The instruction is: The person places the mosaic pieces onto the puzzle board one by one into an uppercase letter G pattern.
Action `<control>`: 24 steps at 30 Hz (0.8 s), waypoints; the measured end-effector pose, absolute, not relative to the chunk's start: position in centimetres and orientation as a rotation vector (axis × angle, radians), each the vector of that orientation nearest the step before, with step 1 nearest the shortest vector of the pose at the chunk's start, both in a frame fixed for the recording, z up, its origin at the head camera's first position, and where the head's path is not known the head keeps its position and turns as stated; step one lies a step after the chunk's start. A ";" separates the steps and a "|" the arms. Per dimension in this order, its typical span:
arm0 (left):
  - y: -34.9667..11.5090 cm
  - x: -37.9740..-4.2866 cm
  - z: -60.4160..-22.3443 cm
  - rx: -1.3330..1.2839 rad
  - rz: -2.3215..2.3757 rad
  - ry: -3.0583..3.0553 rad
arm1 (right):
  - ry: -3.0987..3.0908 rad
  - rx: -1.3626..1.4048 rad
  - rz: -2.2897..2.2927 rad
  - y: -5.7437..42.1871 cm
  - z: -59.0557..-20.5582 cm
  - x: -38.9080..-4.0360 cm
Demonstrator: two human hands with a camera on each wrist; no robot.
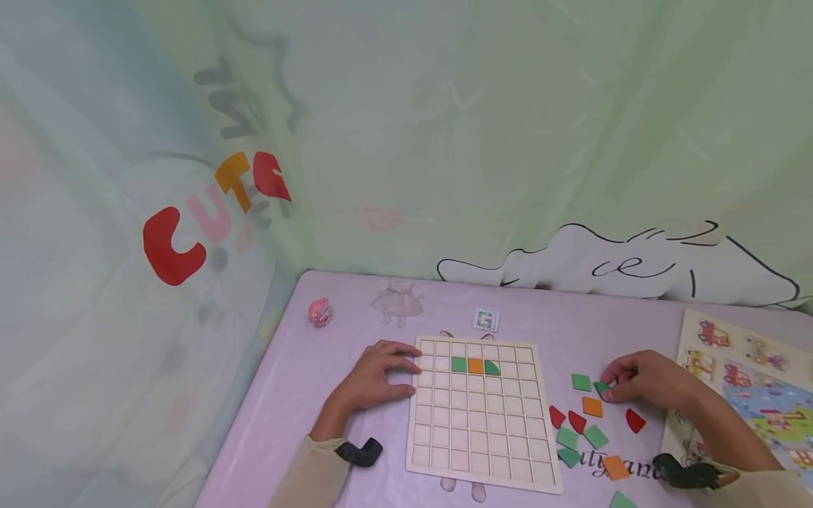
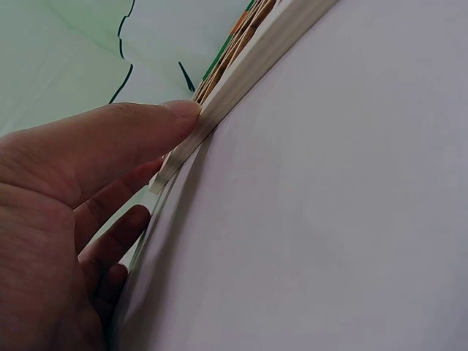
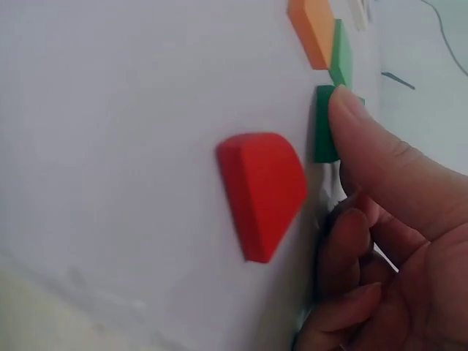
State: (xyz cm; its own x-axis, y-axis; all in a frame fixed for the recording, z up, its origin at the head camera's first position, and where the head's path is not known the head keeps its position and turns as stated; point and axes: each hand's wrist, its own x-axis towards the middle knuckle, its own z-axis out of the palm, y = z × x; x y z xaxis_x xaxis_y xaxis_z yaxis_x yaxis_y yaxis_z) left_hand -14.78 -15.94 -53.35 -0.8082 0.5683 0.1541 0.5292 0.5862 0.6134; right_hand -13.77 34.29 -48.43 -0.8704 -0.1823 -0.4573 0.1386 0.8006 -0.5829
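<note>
Pale green curtain (image 1: pixel 527 127) at the back, pinkish table (image 1: pixel 254 451) with print on it. Grid board (image 1: pixel 479 423) sits mid-table, close to square, so no real long axis; sides run roughly away from the person, slightly skewed.

Left hand (image 1: pixel 371 377): at the board's left edge, fingers and thumb spread. Left wrist view has the thumb touching the rim. Looks like steadying, my read.

Right hand (image 1: pixel 651 381): well off to the board's right, pinching a green piece (image 3: pixel 324 124) between thumb and fingers. Piece is part covered, so can't confirm its outline or long axis. Can't tell if it's clear of the table either.

Key relation: held piece is right of the board, apart from it, and slightly nearer the person than the filled row. Right hand is obviously the closer one to it; left is across the board. That row, second from the far edge, reads left to right: green square (image 1: pixel 459 365), orange square (image 1: pixel 476 365), green quarter-round (image 1: pixel 492 367).

Loose stuff in between: green square near the right fingertips, orange one (image 1: pixel 593 407) just below, two red wedges (image 1: pixel 576 422) by the board's right edge. Another red wedge (image 3: pixel 263 197) lies just beside the right hand.

Far side: patterned card (image 1: pixel 485 319) beyond the board.
</note>
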 end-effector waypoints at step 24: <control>-16.0 -14.8 -53.5 0.952 1.031 2.747 | 2.287 -0.273 -1.238 26.8 -47.3 -15.0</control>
